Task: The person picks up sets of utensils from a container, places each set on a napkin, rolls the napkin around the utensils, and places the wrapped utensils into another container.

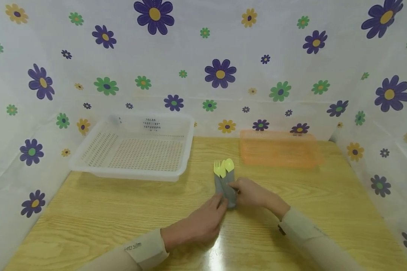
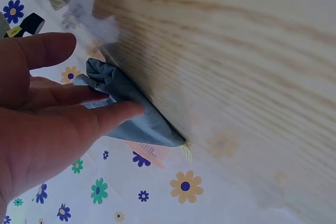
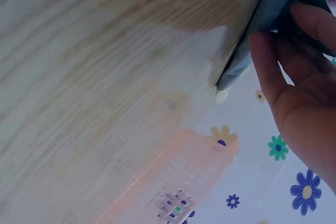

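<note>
A dark grey cloth napkin is wrapped around the handles of a yellow-green fork, a knife and a spoon, whose heads stick out at the far end. My right hand pinches the napkin's right side between thumb and fingers. From the near left, my left hand touches the cloth. In the left wrist view, its extended fingers lie against the folded napkin, with the thumb held apart. The right wrist view has the napkin bunched at my right fingertips.
A white perforated basket stands on the wooden table at the back left. At the back right is a shallow orange basket. Flower-printed sheeting encloses the back and sides.
</note>
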`<move>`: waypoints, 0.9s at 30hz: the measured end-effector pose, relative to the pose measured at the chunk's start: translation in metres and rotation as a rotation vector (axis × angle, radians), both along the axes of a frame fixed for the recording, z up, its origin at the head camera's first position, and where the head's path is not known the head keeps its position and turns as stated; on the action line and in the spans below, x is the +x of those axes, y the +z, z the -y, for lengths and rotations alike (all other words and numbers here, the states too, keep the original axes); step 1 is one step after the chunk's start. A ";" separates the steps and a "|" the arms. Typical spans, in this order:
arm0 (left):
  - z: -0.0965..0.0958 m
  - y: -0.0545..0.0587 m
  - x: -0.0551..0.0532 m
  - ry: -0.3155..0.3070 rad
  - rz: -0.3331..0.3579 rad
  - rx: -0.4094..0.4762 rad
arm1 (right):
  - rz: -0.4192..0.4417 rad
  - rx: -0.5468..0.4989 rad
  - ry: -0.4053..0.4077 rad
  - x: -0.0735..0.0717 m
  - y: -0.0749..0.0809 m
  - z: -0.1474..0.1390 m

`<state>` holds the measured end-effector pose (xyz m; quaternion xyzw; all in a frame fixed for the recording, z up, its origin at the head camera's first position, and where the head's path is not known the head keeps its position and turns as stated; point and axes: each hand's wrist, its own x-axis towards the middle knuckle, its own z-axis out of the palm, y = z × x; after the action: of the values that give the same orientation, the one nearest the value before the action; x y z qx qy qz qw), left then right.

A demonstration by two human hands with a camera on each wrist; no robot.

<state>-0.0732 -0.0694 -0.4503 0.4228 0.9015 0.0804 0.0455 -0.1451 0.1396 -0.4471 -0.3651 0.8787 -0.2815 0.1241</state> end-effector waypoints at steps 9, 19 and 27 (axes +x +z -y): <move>-0.001 0.007 0.002 0.045 0.062 -0.131 | 0.071 -0.083 0.011 -0.004 0.000 -0.011; 0.003 0.006 -0.003 -0.128 -0.241 -0.352 | -0.090 0.039 0.033 0.000 -0.001 -0.007; 0.007 0.009 -0.014 -0.054 0.100 -0.223 | -0.016 -0.008 0.064 -0.001 0.001 -0.011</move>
<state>-0.0872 -0.0760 -0.4412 0.4345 0.8898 -0.0008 0.1393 -0.1458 0.1506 -0.4464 -0.3957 0.8665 -0.2778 0.1245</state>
